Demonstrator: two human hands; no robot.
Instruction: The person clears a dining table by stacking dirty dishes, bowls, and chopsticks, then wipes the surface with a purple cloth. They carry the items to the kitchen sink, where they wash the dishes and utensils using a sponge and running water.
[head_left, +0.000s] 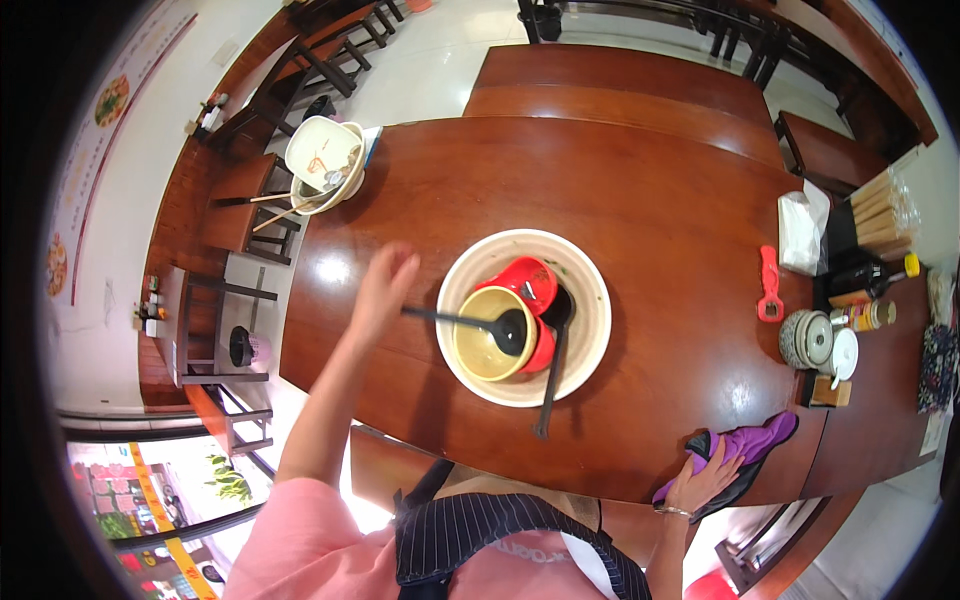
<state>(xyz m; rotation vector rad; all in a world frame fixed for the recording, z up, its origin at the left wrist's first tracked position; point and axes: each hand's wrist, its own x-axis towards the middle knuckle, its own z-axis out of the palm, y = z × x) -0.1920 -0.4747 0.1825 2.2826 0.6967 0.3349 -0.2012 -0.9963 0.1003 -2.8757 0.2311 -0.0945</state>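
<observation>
My left hand (386, 289) is raised over the wooden table (660, 217), fingers loosely curled and slightly blurred, just left of a black spoon's handle tip; it holds nothing visible. The large white bowl (592, 345) contains red bowls (529, 281), a yellow bowl (469, 352) and two black spoons (510, 330), one lying in the yellow bowl, the other with its handle over the near rim. At the near right edge my right hand (705, 480) rests flat, fingers spread, on a purple and black cloth (761, 442); whether it grips the cloth is unclear.
Stacked used bowls (326, 161) with chopsticks stand at the far left corner. Along the right side are a tissue pack (802, 229), a red bottle opener (769, 285), lidded jars (806, 339), a sauce bottle (862, 277) and wrapped chopsticks (885, 214). A bench (622, 112) adjoins the far edge.
</observation>
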